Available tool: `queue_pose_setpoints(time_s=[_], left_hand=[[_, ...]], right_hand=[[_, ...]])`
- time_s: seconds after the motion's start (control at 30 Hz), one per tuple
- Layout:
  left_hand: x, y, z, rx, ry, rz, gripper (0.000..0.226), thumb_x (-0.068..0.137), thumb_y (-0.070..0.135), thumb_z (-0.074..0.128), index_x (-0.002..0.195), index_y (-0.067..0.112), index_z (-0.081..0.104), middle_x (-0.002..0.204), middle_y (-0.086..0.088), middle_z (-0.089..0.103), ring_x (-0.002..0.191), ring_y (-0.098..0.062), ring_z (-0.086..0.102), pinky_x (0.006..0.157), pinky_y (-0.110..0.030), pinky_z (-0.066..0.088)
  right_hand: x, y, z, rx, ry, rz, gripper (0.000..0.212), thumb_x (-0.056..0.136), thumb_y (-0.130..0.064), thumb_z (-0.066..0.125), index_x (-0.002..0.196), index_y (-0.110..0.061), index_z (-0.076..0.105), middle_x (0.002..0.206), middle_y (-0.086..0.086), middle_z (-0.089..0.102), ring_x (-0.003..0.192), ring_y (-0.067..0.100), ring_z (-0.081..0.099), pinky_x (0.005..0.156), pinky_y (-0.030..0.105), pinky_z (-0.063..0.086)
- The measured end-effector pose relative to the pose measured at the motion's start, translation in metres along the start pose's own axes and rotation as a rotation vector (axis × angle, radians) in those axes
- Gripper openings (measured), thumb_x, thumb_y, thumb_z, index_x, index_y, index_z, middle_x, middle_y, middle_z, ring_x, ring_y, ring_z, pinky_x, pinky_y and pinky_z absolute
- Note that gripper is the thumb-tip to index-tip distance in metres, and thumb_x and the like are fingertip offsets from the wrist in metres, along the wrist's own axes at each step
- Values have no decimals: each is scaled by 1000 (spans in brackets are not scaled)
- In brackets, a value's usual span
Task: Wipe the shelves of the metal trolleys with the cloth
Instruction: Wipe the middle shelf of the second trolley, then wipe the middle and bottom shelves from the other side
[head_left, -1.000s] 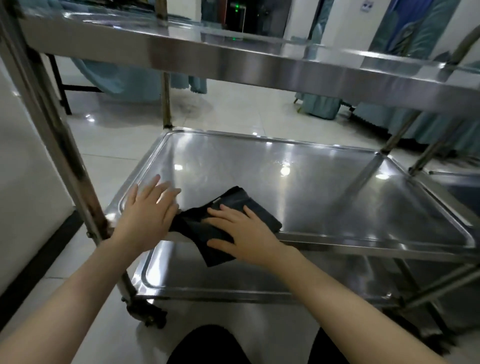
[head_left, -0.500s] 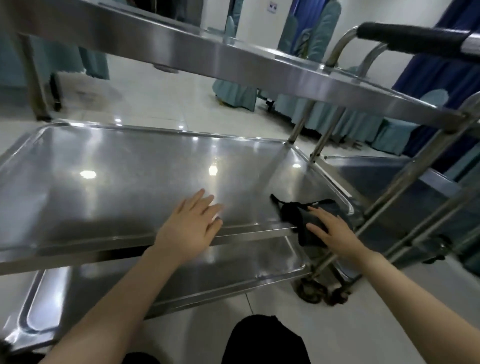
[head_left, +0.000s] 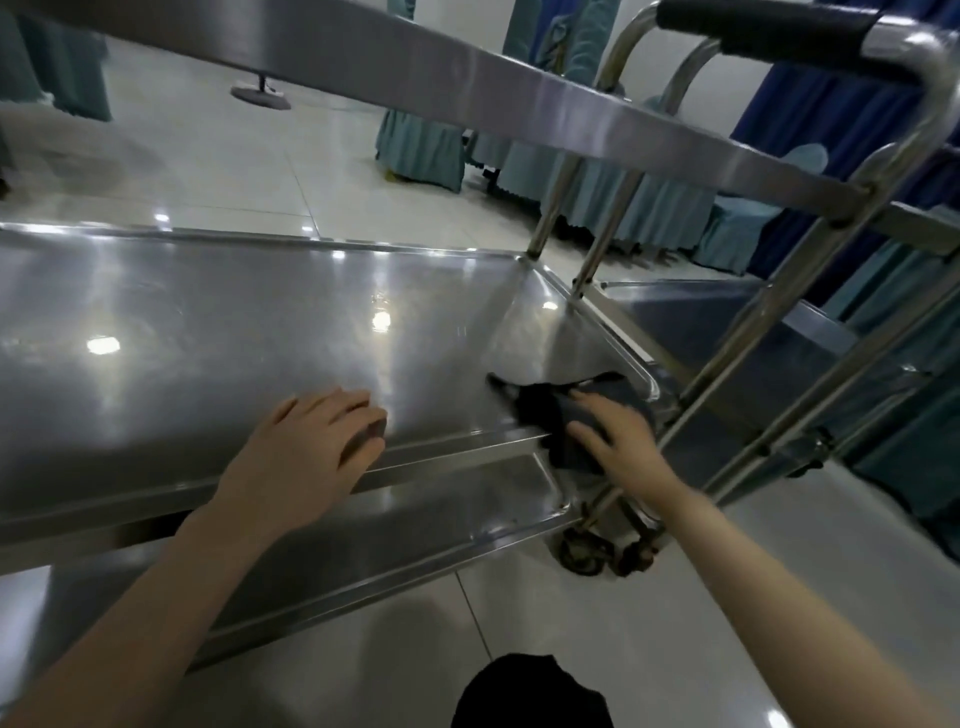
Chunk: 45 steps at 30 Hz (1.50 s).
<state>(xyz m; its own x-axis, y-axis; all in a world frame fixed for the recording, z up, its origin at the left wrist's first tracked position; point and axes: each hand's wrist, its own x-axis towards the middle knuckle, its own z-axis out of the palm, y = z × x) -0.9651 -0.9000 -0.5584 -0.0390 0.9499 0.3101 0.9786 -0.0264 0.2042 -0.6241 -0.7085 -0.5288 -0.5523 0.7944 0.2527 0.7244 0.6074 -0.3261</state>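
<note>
The dark cloth (head_left: 550, 415) lies bunched at the middle shelf's (head_left: 260, 332) near right corner, draped over its front rim; your right hand (head_left: 618, 441) presses it with flat fingers; your left hand (head_left: 306, 441) rests spread on that shelf's front edge, well apart.

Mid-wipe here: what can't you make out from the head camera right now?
- The dark crumpled cloth: its near part is hidden under the right hand, head view.
- The top steel shelf: seen nearly edge-on, so its upper surface cannot be judged.
- The bottom steel shelf: largely covered by the middle steel shelf.
- The middle shelf's left end: cut off by the frame's left edge.
</note>
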Motion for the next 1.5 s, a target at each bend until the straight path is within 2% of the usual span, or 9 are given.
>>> queue_pose_setpoints(time_s=[0.2, 0.3, 0.47, 0.6, 0.8, 1.0, 1.13, 1.27, 1.5], left_hand=[[-3, 8, -4, 30, -56, -60, 61, 97, 60, 12, 131, 31, 54, 141, 6, 52, 132, -19, 47, 109, -42, 34], [-10, 22, -25, -18, -118, -134, 70, 98, 58, 11, 124, 20, 65, 137, -2, 57, 128, -26, 52, 107, -47, 37], [-29, 61, -74, -103, -343, -292, 60, 97, 56, 23, 133, 22, 58, 149, -3, 44, 136, -24, 44, 111, -43, 33], [-70, 86, -147, -145, -693, -468, 50, 100, 44, 37, 147, 29, 33, 154, -1, 30, 138, -19, 35, 107, -28, 32], [-126, 120, -333, -248, -484, -853, 36, 98, 37, 47, 131, 25, 54, 126, 1, 58, 114, -19, 57, 90, -31, 46], [-140, 122, -489, -150, -187, -1040, 26, 96, 33, 52, 120, 25, 61, 112, 5, 65, 104, -15, 61, 73, -25, 37], [-146, 95, -567, -92, -32, -1030, 24, 97, 34, 50, 117, 27, 61, 111, 8, 65, 104, -17, 61, 81, -33, 49], [-160, 46, -619, -74, 34, -955, 28, 96, 38, 49, 121, 28, 58, 112, 7, 64, 102, -17, 61, 81, -34, 50], [-160, -55, -688, -122, 45, -746, 31, 96, 35, 49, 125, 25, 56, 116, 2, 61, 104, -19, 59, 88, -41, 51]], right_hand=[[15, 48, -36, -15, -32, 281, 19, 98, -27, 55, 108, -11, 61, 103, 7, 61, 102, 34, 59, 85, 40, 42], [4, 15, -32, -2, -119, 243, 33, 96, -22, 59, 124, -2, 60, 124, 17, 62, 121, 36, 53, 102, 45, 39], [-8, -95, -33, 70, -555, -28, 45, 99, -34, 55, 141, -18, 51, 147, 1, 48, 140, 19, 38, 117, 39, 22], [-7, -194, -67, 205, -783, -27, 40, 101, -33, 49, 138, -18, 51, 141, 4, 52, 129, 22, 47, 102, 28, 34], [-9, -312, -190, 350, -907, -317, 35, 100, -32, 53, 130, -16, 57, 130, 3, 57, 118, 20, 51, 94, 33, 41], [23, -414, -292, 425, -881, -587, 26, 98, -32, 54, 120, -20, 60, 115, -3, 59, 108, 18, 52, 91, 42, 43], [48, -491, -334, 435, -809, -790, 28, 97, -38, 52, 119, -23, 58, 116, -6, 60, 107, 13, 52, 91, 31, 42], [74, -567, -361, 440, -689, -792, 28, 96, -39, 50, 117, -22, 59, 105, -12, 56, 93, 3, 47, 76, 12, 33], [115, -659, -382, 332, -470, -597, 22, 99, -25, 54, 119, -18, 60, 103, -9, 57, 95, 13, 53, 74, 21, 37]])
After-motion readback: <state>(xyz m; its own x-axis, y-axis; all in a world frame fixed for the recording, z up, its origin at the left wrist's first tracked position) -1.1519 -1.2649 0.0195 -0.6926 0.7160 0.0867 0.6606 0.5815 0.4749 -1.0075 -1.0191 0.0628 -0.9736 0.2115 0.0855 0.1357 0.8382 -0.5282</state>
